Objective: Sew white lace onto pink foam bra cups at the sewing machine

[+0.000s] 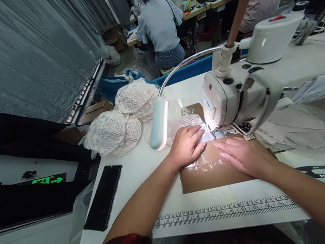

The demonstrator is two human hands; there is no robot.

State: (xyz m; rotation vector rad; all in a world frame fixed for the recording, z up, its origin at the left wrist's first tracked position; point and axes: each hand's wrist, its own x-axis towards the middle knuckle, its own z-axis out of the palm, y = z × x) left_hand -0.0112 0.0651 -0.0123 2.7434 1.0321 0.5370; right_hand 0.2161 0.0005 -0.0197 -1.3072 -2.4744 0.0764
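My left hand (187, 144) lies flat on a piece of white lace (193, 121), just left of the needle area of the sewing machine (221, 95). Its fingertips reach close to the presser foot, and the thumb points right. My right hand (242, 155) rests with fingers stretched out on the brown board (212, 177), in front of the machine head. Clear tape (206, 158) covers part of that board. A lit lamp (159, 124) on a bent metal neck shines on the lace. The needle tip is too small to make out.
Stacked lace cups (107, 130) stand on the left of the white table, behind a black phone (103, 197). A ruler strip (219, 211) runs along the front edge. Sheer fabric (295, 126) lies right of the machine. Two people sit at the tables ahead.
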